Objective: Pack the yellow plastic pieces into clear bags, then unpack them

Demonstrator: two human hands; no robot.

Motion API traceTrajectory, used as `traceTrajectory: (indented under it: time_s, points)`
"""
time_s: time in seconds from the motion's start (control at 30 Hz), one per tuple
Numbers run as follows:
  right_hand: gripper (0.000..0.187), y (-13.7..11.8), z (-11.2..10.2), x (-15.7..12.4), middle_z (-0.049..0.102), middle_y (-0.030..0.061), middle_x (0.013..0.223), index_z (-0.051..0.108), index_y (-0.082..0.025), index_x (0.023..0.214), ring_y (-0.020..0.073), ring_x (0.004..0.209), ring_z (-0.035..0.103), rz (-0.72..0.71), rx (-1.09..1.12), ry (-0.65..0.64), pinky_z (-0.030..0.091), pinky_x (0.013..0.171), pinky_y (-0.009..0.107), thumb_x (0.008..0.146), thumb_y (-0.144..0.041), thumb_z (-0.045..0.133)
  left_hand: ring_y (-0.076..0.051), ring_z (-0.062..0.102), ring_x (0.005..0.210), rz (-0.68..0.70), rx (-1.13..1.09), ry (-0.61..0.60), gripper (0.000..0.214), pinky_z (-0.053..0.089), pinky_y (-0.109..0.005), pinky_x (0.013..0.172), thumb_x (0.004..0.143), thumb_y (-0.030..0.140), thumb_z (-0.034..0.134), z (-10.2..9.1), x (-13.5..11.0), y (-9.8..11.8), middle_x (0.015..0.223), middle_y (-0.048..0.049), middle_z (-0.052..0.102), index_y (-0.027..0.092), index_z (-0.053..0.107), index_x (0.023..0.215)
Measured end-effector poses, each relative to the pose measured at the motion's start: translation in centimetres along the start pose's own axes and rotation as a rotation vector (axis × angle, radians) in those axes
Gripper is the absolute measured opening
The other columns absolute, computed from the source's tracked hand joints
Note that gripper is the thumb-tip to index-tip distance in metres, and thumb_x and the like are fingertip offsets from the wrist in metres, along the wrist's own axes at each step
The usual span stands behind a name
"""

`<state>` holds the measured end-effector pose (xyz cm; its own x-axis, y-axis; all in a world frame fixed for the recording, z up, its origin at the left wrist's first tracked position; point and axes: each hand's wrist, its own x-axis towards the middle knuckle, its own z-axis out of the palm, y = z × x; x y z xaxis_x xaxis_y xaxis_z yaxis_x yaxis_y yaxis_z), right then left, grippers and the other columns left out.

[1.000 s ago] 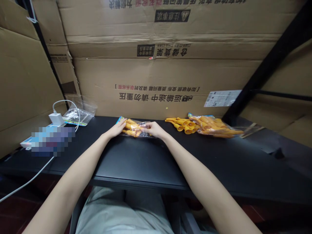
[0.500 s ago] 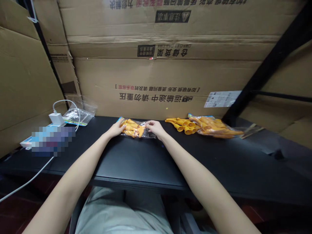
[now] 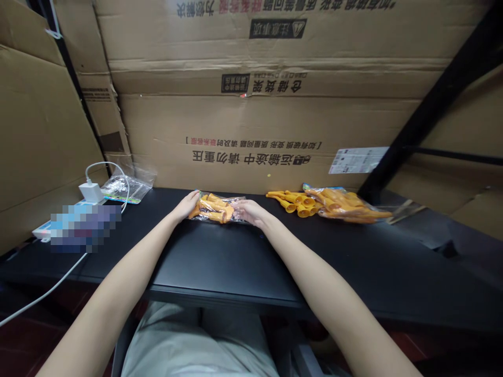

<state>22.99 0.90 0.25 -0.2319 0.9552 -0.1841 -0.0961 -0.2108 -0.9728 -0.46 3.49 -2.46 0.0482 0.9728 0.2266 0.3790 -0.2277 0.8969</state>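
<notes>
A small clear plastic bag of orange balloons (image 3: 215, 208) lies on the black table (image 3: 220, 262), near its far edge. My left hand (image 3: 185, 206) grips the bag's left end with curled fingers. My right hand (image 3: 248, 211) holds the right end, fingers closed on the plastic. Both forearms reach straight out over the table.
Loose orange balloons (image 3: 293, 200) and a fuller bag of them (image 3: 346, 204) lie to the right. An empty clear bag (image 3: 126, 186), a white charger (image 3: 91, 191) with cable and a power strip sit at the left. Cardboard sheets (image 3: 255, 104) wall the back; a black frame bar (image 3: 428, 99) slants at right.
Both hands have shifted slightly on the small bag, drawing its ends in; the orange pieces inside have bunched and turned. Nothing else has moved.
</notes>
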Motion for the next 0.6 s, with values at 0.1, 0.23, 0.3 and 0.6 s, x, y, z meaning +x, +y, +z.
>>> traceTrajectory:
  time_s: [0.1,0.23,0.3,0.6]
  points:
    - [0.017,0.26,0.22,-0.01,0.056,0.0001,0.047,0.057,-0.014,0.063,0.0079,0.041,0.051,-0.032,-0.086,-0.021,0.047,0.047,0.019,0.077,-0.012,0.067,-0.019,0.044,0.13,0.0,0.09,-0.011,0.046,0.032,-0.031,0.109,0.09,0.035,0.04,0.04,-0.05,0.02,0.141,-0.0102,0.047,0.014,0.051,0.13]
    - [0.029,0.74,0.23,0.07,0.057,0.0013,0.044,0.054,-0.017,0.056,0.009,0.037,0.049,-0.079,-0.352,-0.006,0.04,0.038,0.02,0.075,-0.029,0.072,-0.019,0.049,0.126,0.058,0.257,0.013,0.046,0.033,-0.03,0.108,0.087,0.031,0.044,0.08,-0.21,-0.15,0.137,-0.009,0.052,0.015,0.05,0.131]
    - [0.033,0.9,0.1,0.16,0.056,0.0004,0.04,0.051,-0.018,0.053,0.0082,0.034,0.045,-0.074,-0.425,0.014,0.035,0.035,0.019,0.075,-0.032,0.071,-0.019,0.05,0.125,0.082,0.325,0.024,0.047,0.034,-0.03,0.107,0.085,0.029,0.048,0.04,-0.34,-0.14,0.135,-0.0074,0.054,0.017,0.051,0.13]
    - [0.026,0.08,-0.34,0.38,0.065,0.0059,0.052,0.057,-0.015,0.062,0.01,0.041,0.053,-0.13,-0.23,0.044,0.037,0.042,0.02,0.084,-0.022,0.046,-0.02,0.045,0.129,0.07,0.415,0.065,0.047,0.033,-0.032,0.109,0.084,0.021,0.044,-0.39,-0.88,0.56,0.137,-0.007,0.052,0.017,0.052,0.13]
